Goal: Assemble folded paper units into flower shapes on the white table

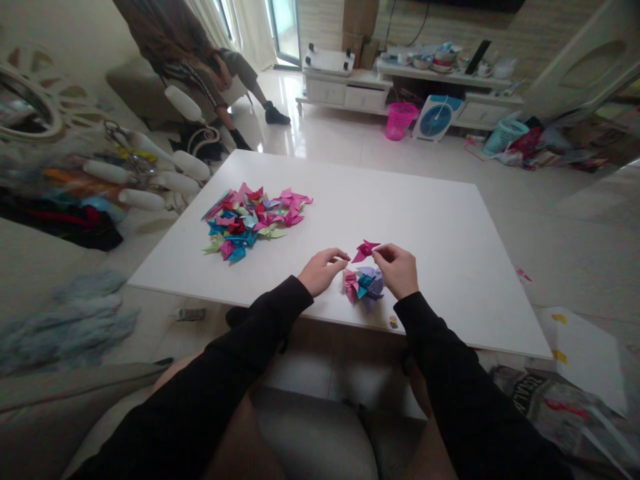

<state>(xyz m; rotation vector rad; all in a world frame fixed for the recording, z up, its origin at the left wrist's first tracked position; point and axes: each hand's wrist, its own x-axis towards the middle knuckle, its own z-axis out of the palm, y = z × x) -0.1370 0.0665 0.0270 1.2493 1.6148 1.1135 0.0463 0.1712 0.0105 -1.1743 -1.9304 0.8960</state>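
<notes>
A magenta folded-paper piece [365, 251] with pointed tips is held above the white table [400, 207]. The fingertips of my right hand [399, 270] pinch its right-hand tip. To its left, my left hand [325, 270] is curled with thumb and fingers slightly apart, close to the paper's lower left tip; nothing shows between them. Just below both hands lies a small cluster of folded paper: a pink piece [351, 285], a blue piece [365, 282] and lavender pieces [373, 293]. Further left on the table spreads a heap of colourful folded paper pieces [245, 223].
A small cartoon sticker [393, 323] marks the table's near edge. Beyond the table a person [200, 73] sits at the back left. A pink basket [401, 121] and a blue fan [434, 119] stand by the white cabinet [367, 99]. A lamp with white arms [143, 200] is at the left.
</notes>
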